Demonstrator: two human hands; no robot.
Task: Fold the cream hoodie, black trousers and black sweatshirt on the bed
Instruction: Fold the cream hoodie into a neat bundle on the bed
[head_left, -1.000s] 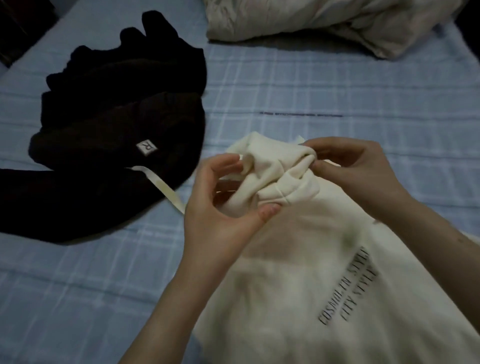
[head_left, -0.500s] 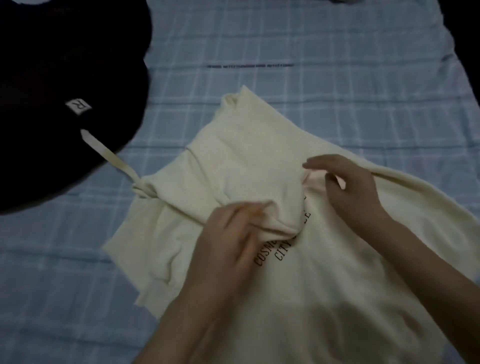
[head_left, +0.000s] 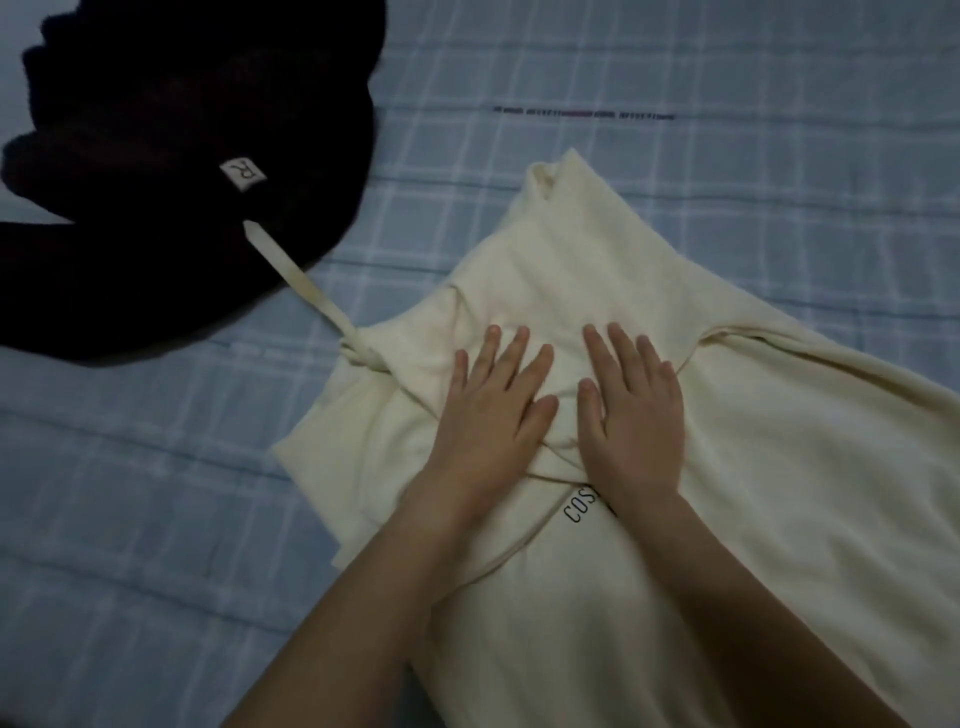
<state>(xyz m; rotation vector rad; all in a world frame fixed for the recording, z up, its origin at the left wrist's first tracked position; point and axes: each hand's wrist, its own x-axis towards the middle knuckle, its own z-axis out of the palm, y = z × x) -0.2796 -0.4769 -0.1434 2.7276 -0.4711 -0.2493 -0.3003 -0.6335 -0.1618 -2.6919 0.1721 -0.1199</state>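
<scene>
With our left hand (head_left: 493, 410) and right hand (head_left: 631, 415) pressing flat, fingers (head_left: 519, 348) straight and gripping nothing, on the cream hoodie (head_left: 753, 467) mid-bed (head_left: 675, 218), we risk the bunched hood springing up on release, or its drawstring (head_left: 296, 270), trailing toward ten o'clock, snagging the black clothes (head_left: 156, 119).

Cream hoodie (head_left: 727, 415) with dark lettering; black garments (head_left: 156, 130) bearing a pale label; bedsheet (head_left: 675, 78) light blue, checked with white lines.

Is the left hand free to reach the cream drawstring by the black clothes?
Probably yes: the left hand lies flat on the cream hoodie, holding nothing, and the drawstring lies uncovered to its left, nothing between.
</scene>
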